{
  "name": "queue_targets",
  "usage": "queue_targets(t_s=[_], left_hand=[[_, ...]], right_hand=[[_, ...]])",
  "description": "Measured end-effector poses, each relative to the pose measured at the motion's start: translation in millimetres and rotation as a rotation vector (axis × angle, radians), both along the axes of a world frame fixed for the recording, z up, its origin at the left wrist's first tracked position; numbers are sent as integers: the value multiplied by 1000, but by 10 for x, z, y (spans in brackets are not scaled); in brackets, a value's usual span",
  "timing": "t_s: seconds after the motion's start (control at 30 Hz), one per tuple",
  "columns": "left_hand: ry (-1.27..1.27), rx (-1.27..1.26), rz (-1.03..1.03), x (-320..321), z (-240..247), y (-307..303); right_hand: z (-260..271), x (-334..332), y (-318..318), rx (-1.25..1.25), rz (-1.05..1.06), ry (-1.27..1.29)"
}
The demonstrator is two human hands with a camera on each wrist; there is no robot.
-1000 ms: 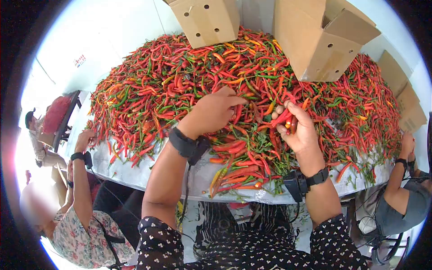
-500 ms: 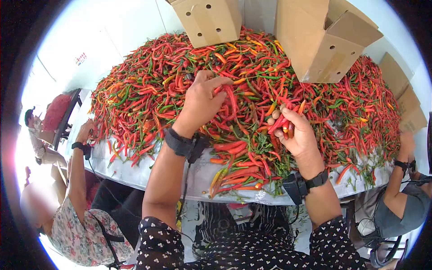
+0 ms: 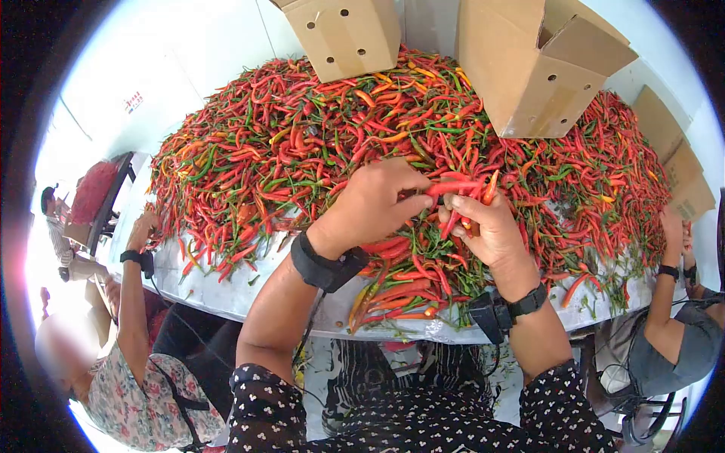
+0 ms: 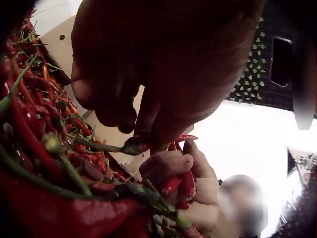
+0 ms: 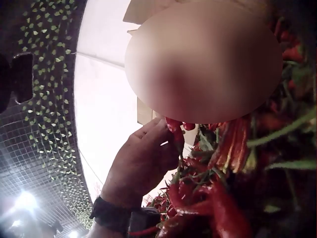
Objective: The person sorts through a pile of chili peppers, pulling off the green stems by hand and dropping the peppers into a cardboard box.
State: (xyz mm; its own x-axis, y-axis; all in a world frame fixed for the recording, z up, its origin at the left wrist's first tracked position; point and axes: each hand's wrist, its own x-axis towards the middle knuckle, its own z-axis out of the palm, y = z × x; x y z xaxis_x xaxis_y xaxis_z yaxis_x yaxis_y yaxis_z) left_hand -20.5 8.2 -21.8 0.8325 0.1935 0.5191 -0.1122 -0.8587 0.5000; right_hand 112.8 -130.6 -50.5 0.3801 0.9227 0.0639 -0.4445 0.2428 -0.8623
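My left hand [image 3: 374,202] pinches a red chili pepper [image 3: 453,186] between thumb and fingers, close beside the right hand. In the left wrist view, the green stem [image 4: 111,147] of a chili pokes out below the left fingertips. My right hand [image 3: 491,230] holds a small bunch of red chilies [image 4: 187,186], their tips and ends sticking out past the thumb. Both hands are over the front of a large chili heap [image 3: 302,143]. A blurred patch covers much of the right hand in the right wrist view.
Two cardboard boxes, one at the back middle [image 3: 343,38] and a bigger one at the back right [image 3: 529,75], stand on the heap. Loose chilies [image 3: 400,291] lie by the white table's front edge [image 3: 355,328]. Other people work at both sides.
My left hand first moved back and left over the heap and picked up a red chili, then came right and forward to the right hand. The right hand has kept its bunch, staying nearly in place.
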Motion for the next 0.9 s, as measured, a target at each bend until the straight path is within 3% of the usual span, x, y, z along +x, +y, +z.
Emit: queue_targets(t_s=[0.1,0.17,0.2,0.27,0.4,0.47,0.6,0.9], left_hand=[[-40,133,-102,21,-35,-22],[154,-10,-99,1,-4,-81],[153,-9,-99,6,-31,-82],[69,-273,-104,23,-99,-68],[169,-371,-108,8,-44,-33],[200,-420,-53,14,-62,-45],[288,-358,-44,12,-53,-48],[167,-185,15,32,-58,-97]], right_hand=[[-33,24,4,-16,24,-115],[-74,33,11,-17,7,-54],[-85,35,13,-17,-11,7],[-60,32,13,-22,-90,87],[4,48,-5,-26,-220,194],[-23,74,-6,-9,-190,179],[-37,75,4,16,-178,199],[-53,77,24,53,-214,116]])
